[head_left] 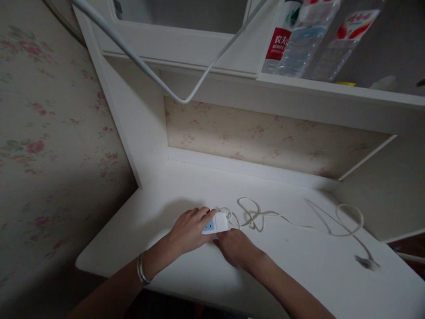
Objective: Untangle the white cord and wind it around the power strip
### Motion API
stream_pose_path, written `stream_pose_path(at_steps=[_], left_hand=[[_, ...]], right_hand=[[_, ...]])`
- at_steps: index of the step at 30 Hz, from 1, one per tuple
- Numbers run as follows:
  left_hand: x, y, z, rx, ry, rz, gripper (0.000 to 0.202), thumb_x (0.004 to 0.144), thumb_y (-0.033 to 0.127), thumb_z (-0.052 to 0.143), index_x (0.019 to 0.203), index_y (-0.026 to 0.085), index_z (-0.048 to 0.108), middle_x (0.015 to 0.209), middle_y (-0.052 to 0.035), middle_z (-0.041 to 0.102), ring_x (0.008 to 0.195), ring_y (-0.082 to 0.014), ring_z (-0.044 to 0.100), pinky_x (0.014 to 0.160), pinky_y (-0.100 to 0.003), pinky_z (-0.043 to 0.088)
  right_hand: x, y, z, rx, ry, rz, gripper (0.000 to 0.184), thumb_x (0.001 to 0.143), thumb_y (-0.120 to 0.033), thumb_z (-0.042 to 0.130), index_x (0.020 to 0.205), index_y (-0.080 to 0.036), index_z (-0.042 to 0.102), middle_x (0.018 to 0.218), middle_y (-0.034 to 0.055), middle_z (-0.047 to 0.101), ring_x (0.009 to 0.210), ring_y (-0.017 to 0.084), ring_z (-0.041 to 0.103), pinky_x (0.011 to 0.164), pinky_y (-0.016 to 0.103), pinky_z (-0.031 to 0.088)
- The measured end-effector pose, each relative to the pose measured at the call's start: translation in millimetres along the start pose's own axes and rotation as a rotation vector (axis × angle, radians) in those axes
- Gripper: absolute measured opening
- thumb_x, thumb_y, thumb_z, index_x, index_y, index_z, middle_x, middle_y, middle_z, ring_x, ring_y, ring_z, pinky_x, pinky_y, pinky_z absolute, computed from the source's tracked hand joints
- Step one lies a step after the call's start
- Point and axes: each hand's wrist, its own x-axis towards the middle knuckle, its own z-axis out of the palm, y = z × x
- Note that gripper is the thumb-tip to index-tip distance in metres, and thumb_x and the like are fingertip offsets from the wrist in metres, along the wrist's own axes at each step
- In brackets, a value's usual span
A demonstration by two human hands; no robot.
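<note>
A white power strip [221, 222] with a blue socket face is held just above the white desktop. My left hand [192, 227], a silver bangle on its wrist, wraps over the strip's left part and hides most of it. At the strip's lower right edge, my right hand [234, 246] is closed against it with curled fingers; its fingertips are partly hidden. From the right end of the strip runs a pale cord [254, 217], loosely tangled on the desk. The cord leads right to a plug [367, 263] near the desk's right side.
The white desk [159, 186] has a raised back edge. Above hang a white cabinet [186, 42] and a shelf [332, 91] bearing several plastic bottles [303, 42]. A thick white cable [184, 101] dangles in front. Floral wallpaper [43, 155] covers the left wall.
</note>
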Motion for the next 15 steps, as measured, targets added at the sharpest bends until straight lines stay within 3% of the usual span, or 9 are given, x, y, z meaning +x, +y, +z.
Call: stream_pose_path(at_steps=[4, 7, 12, 15], left_hand=[[0, 4, 7.4, 0.121, 0.035, 0.012, 0.058, 0.082, 0.028, 0.06, 0.135, 0.023, 0.037, 0.121, -0.0091, 0.058, 0.104, -0.0271, 0.056, 0.09, -0.04, 0.043], [-2, 10, 8.1, 0.137, 0.029, 0.046, 0.057, 0.082, 0.036, 0.061, 0.132, 0.02, 0.041, 0.119, -0.01, 0.06, 0.105, -0.0285, 0.056, 0.09, -0.042, 0.043], [-6, 20, 7.8, 0.115, 0.013, 0.09, 0.046, 0.081, 0.049, 0.058, 0.114, 0.017, 0.053, 0.105, -0.0098, 0.064, 0.096, -0.0277, 0.06, 0.085, -0.041, 0.046], [-8, 22, 7.2, 0.086, 0.036, 0.126, 0.047, 0.079, 0.057, 0.057, 0.106, 0.018, 0.055, 0.099, -0.0076, 0.065, 0.092, -0.0267, 0.061, 0.083, -0.041, 0.047]], right_hand=[[-7, -4, -22, -0.096, 0.083, -0.068, 0.02, 0.092, -0.028, 0.049, 0.092, -0.014, 0.064, 0.083, 0.011, 0.071, 0.073, 0.023, 0.067, 0.067, 0.03, 0.046], [-9, 0, -36, -0.063, 0.127, -0.176, 0.027, 0.092, -0.039, 0.051, 0.082, -0.017, 0.063, 0.078, 0.0072, 0.07, 0.073, 0.022, 0.066, 0.07, 0.031, 0.044], [-7, 13, -48, 0.174, 0.209, -0.279, 0.04, 0.085, -0.057, 0.053, 0.078, -0.019, 0.063, 0.071, 0.0035, 0.067, 0.067, 0.016, 0.061, 0.069, 0.028, 0.039], [-6, 26, -50, 0.436, 0.238, -0.237, 0.041, 0.075, -0.06, 0.064, 0.071, -0.02, 0.062, 0.062, -0.0013, 0.062, 0.062, 0.012, 0.056, 0.066, 0.025, 0.037]])
